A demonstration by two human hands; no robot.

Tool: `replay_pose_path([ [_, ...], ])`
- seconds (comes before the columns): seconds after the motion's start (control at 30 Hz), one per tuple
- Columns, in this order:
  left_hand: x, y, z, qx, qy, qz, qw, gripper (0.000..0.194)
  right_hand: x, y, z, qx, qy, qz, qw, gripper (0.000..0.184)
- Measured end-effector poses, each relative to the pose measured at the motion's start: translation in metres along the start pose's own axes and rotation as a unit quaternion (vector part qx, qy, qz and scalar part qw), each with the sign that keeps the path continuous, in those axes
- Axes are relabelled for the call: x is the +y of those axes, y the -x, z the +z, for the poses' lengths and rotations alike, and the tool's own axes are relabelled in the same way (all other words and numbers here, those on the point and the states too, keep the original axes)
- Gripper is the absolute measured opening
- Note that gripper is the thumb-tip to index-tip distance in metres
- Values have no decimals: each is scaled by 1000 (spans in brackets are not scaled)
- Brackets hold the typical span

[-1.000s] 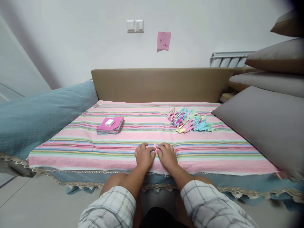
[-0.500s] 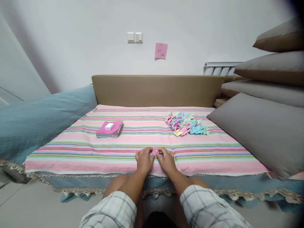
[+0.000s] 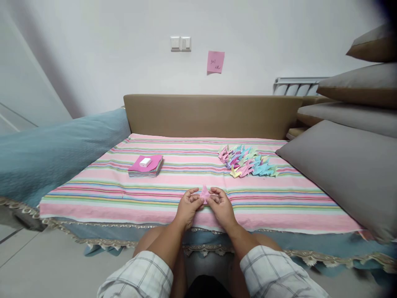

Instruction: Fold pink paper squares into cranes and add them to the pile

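Note:
A small piece of folded pink paper (image 3: pixel 204 193) with pointed tips is pinched between my two hands over the front part of the striped cloth. My left hand (image 3: pixel 188 207) grips its left lower side between thumb and fingers. On the other side, my right hand (image 3: pixel 222 208) holds the right lower edge the same way. Its points stick up between the fingertips, while the thumbs cover part of the bottom. Beyond my right hand lies a pile of folded paper cranes (image 3: pixel 245 161) in pink, blue, yellow, green and purple.
A stack of coloured paper squares (image 3: pixel 145 171) with a small white block (image 3: pixel 145 162) on top sits at left on the striped cloth (image 3: pixel 102 182). Grey cushions (image 3: pixel 347 169) are piled at right. Behind stands a brown backrest (image 3: pixel 204 116); a pink note (image 3: pixel 215 62) hangs on the wall.
My hands have turned so the fingers spread a little and more of the pink paper shows, its points now standing up. The view has shifted slightly.

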State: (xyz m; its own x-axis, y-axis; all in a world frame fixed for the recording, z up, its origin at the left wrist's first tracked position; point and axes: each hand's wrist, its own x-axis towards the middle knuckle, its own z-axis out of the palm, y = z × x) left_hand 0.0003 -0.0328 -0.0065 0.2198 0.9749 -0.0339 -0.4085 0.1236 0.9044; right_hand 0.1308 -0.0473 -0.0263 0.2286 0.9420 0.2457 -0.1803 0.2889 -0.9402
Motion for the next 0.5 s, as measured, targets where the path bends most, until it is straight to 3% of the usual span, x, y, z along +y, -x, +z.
replay_pose_path([
  [0.17,1,1,1,17,19,-9,1000,65,-5,-1,3,-30,-47,84,995,44],
  [0.5,5,7,4,-7,16,-41,999,63,-10,3,3,-21,-42,48,998,34],
])
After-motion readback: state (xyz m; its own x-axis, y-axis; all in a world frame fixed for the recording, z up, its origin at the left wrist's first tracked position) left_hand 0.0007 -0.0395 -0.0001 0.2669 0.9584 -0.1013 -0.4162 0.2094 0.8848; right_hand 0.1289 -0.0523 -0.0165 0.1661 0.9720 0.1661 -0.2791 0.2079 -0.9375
